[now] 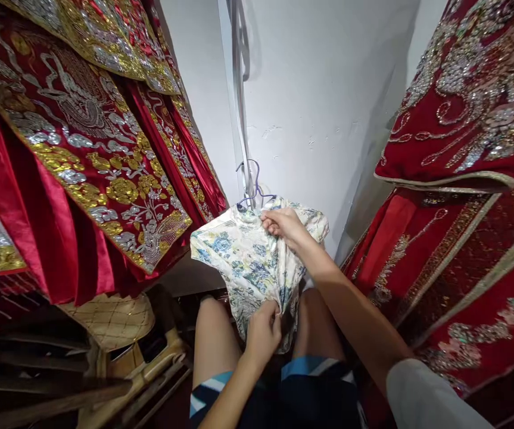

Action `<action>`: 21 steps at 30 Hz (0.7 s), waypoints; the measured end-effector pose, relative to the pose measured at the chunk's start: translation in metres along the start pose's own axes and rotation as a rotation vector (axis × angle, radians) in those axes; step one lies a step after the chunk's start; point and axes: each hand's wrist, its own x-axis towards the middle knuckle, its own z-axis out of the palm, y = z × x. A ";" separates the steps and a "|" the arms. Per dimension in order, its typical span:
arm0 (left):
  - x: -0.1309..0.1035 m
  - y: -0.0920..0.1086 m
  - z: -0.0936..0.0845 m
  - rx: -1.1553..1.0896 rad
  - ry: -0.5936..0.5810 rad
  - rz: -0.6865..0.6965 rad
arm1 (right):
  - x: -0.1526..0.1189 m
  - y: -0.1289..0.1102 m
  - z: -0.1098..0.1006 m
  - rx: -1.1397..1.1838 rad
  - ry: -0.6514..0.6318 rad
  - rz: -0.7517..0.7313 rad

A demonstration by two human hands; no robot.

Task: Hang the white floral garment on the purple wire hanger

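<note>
A white floral shirt (248,256) with blue and yellow flowers hangs in front of my knees on a thin dark purple hanger (257,179). My right hand (283,225) pinches the cloth just below the collar, at the front edge. Lower down, my left hand (263,330) is closed on the same front edge near the shirt's lower half. Between the two hands the cloth is drawn into folds. Whether a button lies under the fingers I cannot tell.
Red garments with gold and silver embroidery (118,173) hang on the left. A beaded red garment (471,119) hangs on the right. Behind the hanger, a pale upright pole (239,89) stands against the white wall (310,89). A wooden chair (140,375) with a cream cushion (114,319) is at lower left.
</note>
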 end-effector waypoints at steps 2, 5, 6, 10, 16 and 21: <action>0.004 -0.003 -0.006 -0.010 -0.065 -0.007 | -0.008 0.005 0.001 -0.029 -0.036 -0.023; 0.022 0.003 -0.031 -0.119 -0.133 0.021 | -0.021 0.011 0.000 -0.061 -0.082 -0.095; 0.031 0.009 -0.045 -0.167 -0.111 0.052 | -0.024 0.012 -0.001 -0.078 -0.094 -0.122; 0.081 0.047 -0.106 -0.205 0.280 0.198 | -0.036 0.007 -0.005 -0.163 -0.113 -0.202; 0.139 0.096 -0.142 0.066 0.329 0.361 | -0.042 -0.003 -0.007 -0.173 -0.140 -0.274; 0.151 0.106 -0.147 0.172 0.510 0.411 | -0.034 0.018 -0.008 -0.326 -0.054 -0.356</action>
